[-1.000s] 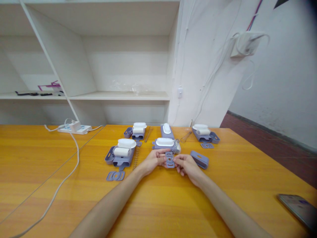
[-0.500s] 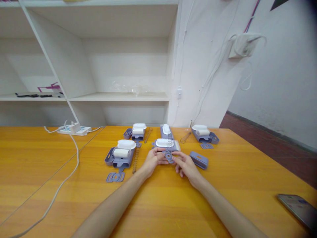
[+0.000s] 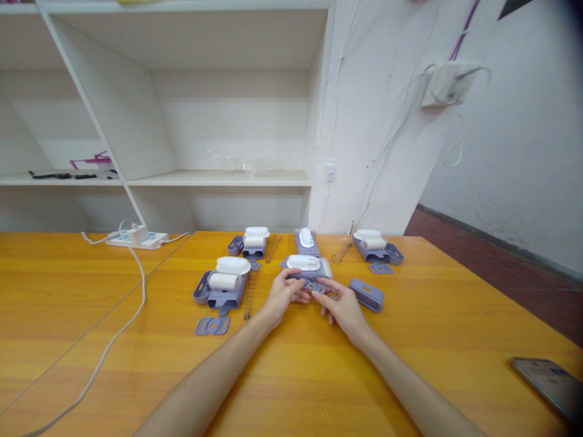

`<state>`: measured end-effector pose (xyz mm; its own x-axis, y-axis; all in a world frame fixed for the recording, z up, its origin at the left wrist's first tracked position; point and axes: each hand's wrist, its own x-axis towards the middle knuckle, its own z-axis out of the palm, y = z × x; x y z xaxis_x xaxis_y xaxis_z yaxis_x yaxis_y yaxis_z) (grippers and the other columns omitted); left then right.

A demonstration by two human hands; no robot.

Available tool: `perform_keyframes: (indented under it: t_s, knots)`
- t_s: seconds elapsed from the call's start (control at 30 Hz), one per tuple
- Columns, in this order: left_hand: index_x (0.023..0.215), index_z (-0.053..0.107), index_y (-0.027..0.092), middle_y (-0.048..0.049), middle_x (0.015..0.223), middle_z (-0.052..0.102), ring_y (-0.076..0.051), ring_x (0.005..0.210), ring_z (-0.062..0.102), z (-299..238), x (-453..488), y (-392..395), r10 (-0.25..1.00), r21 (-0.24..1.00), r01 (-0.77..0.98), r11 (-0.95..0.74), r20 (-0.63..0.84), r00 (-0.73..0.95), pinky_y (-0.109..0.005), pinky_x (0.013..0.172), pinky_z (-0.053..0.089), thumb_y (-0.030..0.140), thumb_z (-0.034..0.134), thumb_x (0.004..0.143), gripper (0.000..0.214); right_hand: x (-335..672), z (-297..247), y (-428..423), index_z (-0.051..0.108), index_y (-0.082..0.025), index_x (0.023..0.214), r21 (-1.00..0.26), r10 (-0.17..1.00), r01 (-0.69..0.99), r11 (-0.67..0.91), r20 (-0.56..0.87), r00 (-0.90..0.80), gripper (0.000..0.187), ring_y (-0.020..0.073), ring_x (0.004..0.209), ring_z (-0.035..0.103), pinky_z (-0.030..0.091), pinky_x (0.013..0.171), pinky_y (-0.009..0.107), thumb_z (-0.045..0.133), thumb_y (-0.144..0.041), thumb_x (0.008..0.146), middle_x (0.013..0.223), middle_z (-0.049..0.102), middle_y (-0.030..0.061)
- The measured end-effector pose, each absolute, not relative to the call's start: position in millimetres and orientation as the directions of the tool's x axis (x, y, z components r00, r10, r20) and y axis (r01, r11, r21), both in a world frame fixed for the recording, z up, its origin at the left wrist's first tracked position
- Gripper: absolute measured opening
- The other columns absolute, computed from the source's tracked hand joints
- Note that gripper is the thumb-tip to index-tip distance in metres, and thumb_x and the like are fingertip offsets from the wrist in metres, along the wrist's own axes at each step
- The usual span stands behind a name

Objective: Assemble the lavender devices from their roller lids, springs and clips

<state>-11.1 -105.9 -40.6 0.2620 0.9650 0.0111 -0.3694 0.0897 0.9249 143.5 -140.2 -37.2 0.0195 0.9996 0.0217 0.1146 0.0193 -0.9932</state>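
My left hand and my right hand meet over the middle of the orange table. Together they pinch a small flat purple plate with round holes, held low and nearly flat just in front of a purple and white plastic unit. The fingers of both hands are curled around the plate's ends. A loose purple cover lies just right of my right hand. A metal spring lies left of my left hand.
Three more purple and white units and an upright part stand on the table. A second flat plate lies front left. A power strip with white cable sits far left; a phone at the right edge.
The plate was held upright between my fingers; now both hands have tipped it down flat and moved it slightly away, towards the unit.
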Motion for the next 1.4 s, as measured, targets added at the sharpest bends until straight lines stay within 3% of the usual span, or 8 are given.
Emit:
perform_keyframes:
  t_s: [0.2,0.4,0.53,0.6,0.87,1.07,1.4]
  knots:
    - [0.097,0.054,0.01,-0.0034,0.063,0.064,-0.016,0.056,0.064,-39,-9,-107,0.954,0.943,-0.317,0.101,-0.001,0.3,-0.027,0.057,0.052,0.034,0.074,0.062,0.047,142,-38,-139,0.052,-0.019,0.115,-0.996,0.995,0.055,0.07,0.074,0.063,0.061,0.0101,0.045,0.055,0.035,0.025,0.017,0.07,-0.044,0.063,0.083,0.062,0.0024]
    - [0.089,0.048,0.014,-0.0038,0.061,0.065,-0.017,0.049,0.063,-41,-10,-107,0.953,0.949,-0.296,0.107,-0.013,0.301,-0.028,0.05,0.051,0.039,0.071,0.063,0.043,142,-41,-138,0.057,-0.014,0.106,-0.996,0.993,0.056,0.076,0.08,0.083,0.051,0.0102,0.04,0.052,0.038,0.027,0.018,0.065,-0.046,0.068,0.063,0.061,-0.0002]
    - [0.096,0.049,0.014,-0.0049,0.062,0.066,-0.017,0.05,0.063,-42,-12,-107,0.934,0.948,-0.307,0.084,0.032,0.355,-0.028,0.052,0.051,0.042,0.069,0.066,0.046,143,-42,-139,0.049,-0.013,0.121,-0.998,0.999,0.038,0.046,0.046,0.004,0.067,0.0128,0.043,0.055,0.04,0.031,0.019,0.07,-0.041,0.064,0.054,0.061,-0.0017]
    - [0.099,0.05,0.013,-0.0059,0.064,0.066,-0.017,0.052,0.064,-43,-13,-107,0.924,0.947,-0.313,0.076,0.051,0.379,-0.028,0.054,0.052,0.042,0.068,0.068,0.046,144,-42,-139,0.047,-0.013,0.124,-0.999,0.999,0.01,0.035,0.035,-0.013,0.071,0.0148,0.049,0.059,0.042,0.033,0.019,0.072,-0.039,0.063,0.059,0.065,0.0005]
    - [0.107,0.049,0.013,-0.0036,0.062,0.065,-0.012,0.045,0.059,-42,-15,-105,0.913,0.945,-0.314,0.092,0.045,0.405,-0.023,0.047,0.046,0.039,0.066,0.07,0.049,149,-43,-134,0.051,-0.01,0.114,-1.0,0.999,-0.014,0.026,0.027,-0.032,0.059,0.0138,0.048,0.06,0.046,0.039,0.022,0.07,-0.037,0.065,0.062,0.066,0.0026]
    - [0.103,0.052,0.011,-0.004,0.057,0.064,-0.012,0.041,0.055,-43,-14,-105,0.923,0.948,-0.301,0.102,0.023,0.385,-0.021,0.043,0.044,0.034,0.064,0.071,0.042,152,-47,-134,0.055,-0.011,0.097,-1.0,0.997,0.01,0.009,0.008,-0.074,0.046,0.0114,0.042,0.057,0.045,0.039,0.021,0.071,-0.038,0.063,0.056,0.063,-0.0004]
    - [0.096,0.058,0.009,-0.0075,0.063,0.066,-0.013,0.044,0.059,-42,-17,-104,0.917,0.95,-0.284,0.132,-0.008,0.399,-0.023,0.044,0.047,0.035,0.065,0.069,0.038,148,-42,-136,0.056,-0.012,0.092,-1.0,0.997,0.004,0.027,0.026,-0.078,0.043,0.0104,0.042,0.056,0.045,0.04,0.02,0.073,-0.038,0.062,0.057,0.062,-0.0014]
